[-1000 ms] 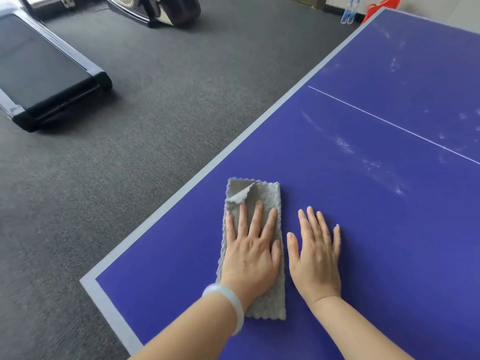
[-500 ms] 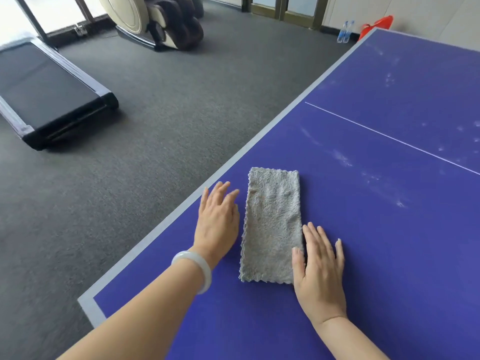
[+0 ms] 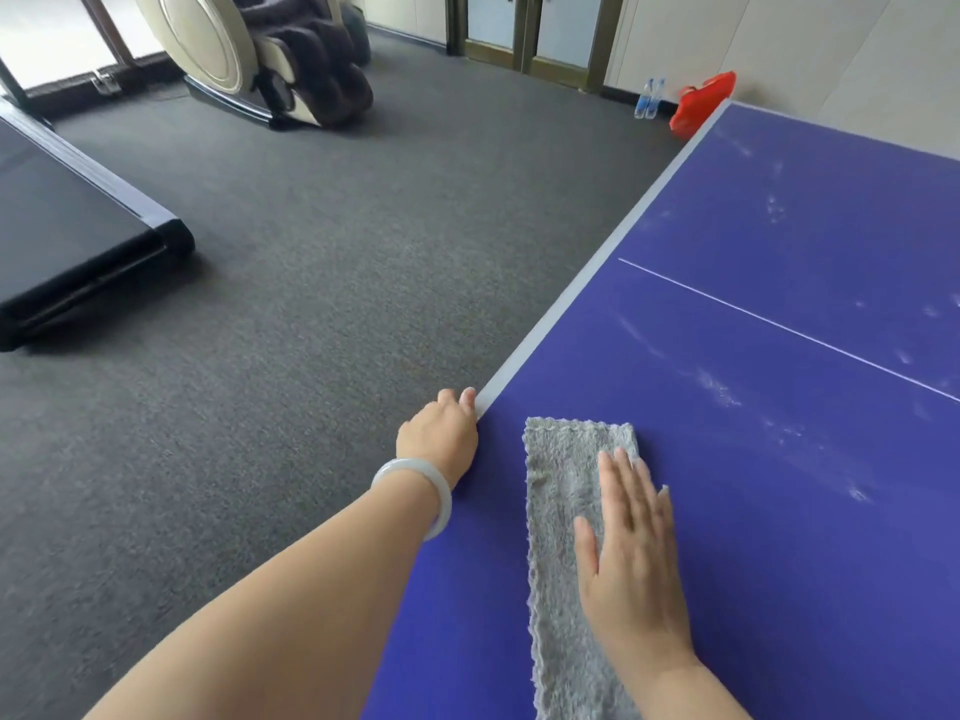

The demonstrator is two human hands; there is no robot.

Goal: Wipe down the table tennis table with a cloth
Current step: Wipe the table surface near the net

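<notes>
Pressing cloth (image 3: 563, 511) onto worktop (image 3: 789, 537) with flat, straight-fingered right grip (image 3: 634, 563), ready to wipe; seemingly bracing, left grip (image 3: 439, 433) curled over edge left of cloth.

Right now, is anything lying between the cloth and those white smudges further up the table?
Nothing visible. The right hand lies flat on the cloth, and the blue table between it and the smudges is bare. The left hand is at the table's side edge, out of that path.
</notes>
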